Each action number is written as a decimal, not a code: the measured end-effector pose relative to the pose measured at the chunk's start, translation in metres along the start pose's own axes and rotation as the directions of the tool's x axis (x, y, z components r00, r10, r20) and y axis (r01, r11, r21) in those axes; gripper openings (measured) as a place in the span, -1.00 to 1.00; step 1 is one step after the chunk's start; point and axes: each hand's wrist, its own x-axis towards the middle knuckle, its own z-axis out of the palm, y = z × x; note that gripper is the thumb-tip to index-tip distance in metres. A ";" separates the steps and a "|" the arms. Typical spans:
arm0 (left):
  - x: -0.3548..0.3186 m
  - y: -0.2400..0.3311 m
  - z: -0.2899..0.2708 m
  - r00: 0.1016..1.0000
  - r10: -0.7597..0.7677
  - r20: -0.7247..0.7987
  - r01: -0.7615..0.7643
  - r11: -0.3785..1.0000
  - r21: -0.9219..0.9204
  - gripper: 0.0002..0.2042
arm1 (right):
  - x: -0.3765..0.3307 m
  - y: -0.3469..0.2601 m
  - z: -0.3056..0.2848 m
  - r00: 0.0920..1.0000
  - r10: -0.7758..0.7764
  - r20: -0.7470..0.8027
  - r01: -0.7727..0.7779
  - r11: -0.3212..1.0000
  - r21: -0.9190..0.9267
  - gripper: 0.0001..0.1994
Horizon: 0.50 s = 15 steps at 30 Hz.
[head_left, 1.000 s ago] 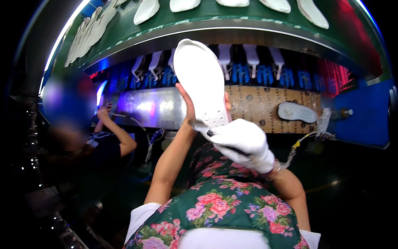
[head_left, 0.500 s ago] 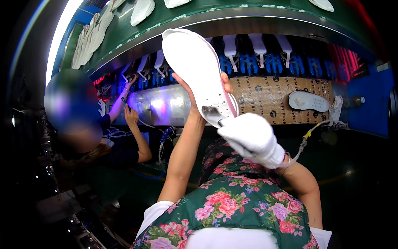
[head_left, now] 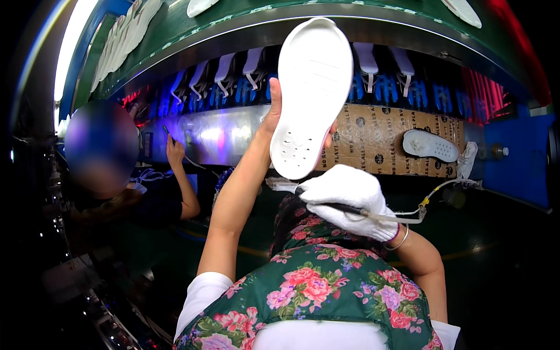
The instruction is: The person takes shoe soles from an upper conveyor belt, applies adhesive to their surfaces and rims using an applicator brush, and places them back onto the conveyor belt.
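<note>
A white shoe sole (head_left: 315,76) is held up in front of me, its inner face showing, small holes near its lower end. My left hand (head_left: 270,119) grips it from behind, thumb along the left edge and fingertips at the right edge. Some of those fingers are hidden behind the sole. In a white knitted glove, my right hand (head_left: 353,189) is closed round the dark handle of a brush (head_left: 282,185) fed by a thin clear tube (head_left: 402,218). The brush's pale bristles lie just below the sole's lower end, apparently apart from it.
Another sole (head_left: 430,146) lies on the cardboard-covered bench (head_left: 373,140). Shoe uppers with straps (head_left: 366,64) hang on a blue rack behind. Several soles stand on the green upper shelf (head_left: 245,14). A co-worker (head_left: 154,192) works at the left, and a blue panel (head_left: 519,154) bounds the right.
The sole has moved right and up and stands more upright. The brush has come away from its lower end, and my gloved hand has shifted slightly down and left.
</note>
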 end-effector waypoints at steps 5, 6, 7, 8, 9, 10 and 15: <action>0.001 0.006 -0.008 0.985 -0.111 -0.133 0.123 0.988 0.091 -0.04 | -0.009 0.016 0.012 0.972 -0.227 0.052 0.229 0.883 -0.409 -0.70; 0.004 0.009 -0.008 0.970 -0.163 -0.180 0.188 0.974 0.127 -0.09 | -0.009 0.017 0.014 0.976 -0.207 0.067 0.217 0.904 -0.368 -0.71; 0.003 0.010 -0.006 0.950 -0.177 -0.256 0.224 0.960 0.167 -0.15 | -0.008 0.015 0.014 0.979 -0.187 0.082 0.204 0.923 -0.326 -0.71; 0.003 0.012 -0.003 0.924 -0.190 -0.332 0.265 0.943 0.200 -0.20 | -0.005 0.013 0.012 0.990 -0.125 0.068 0.138 0.965 -0.222 -0.73; 0.002 0.012 0.000 0.924 -0.187 -0.334 0.263 0.944 0.198 -0.20 | -0.002 0.009 0.009 0.996 -0.060 0.061 0.067 0.991 -0.115 -0.74; 0.002 0.011 0.003 0.909 -0.180 -0.377 0.295 0.915 0.274 -0.20 | 0.002 0.003 0.004 0.998 0.013 0.055 -0.011 0.999 -0.036 -0.77; 0.015 0.016 0.018 0.812 -0.312 -0.494 0.576 0.569 0.587 -0.15 | -0.002 0.015 0.011 0.985 -0.164 0.062 0.175 0.923 -0.342 -0.72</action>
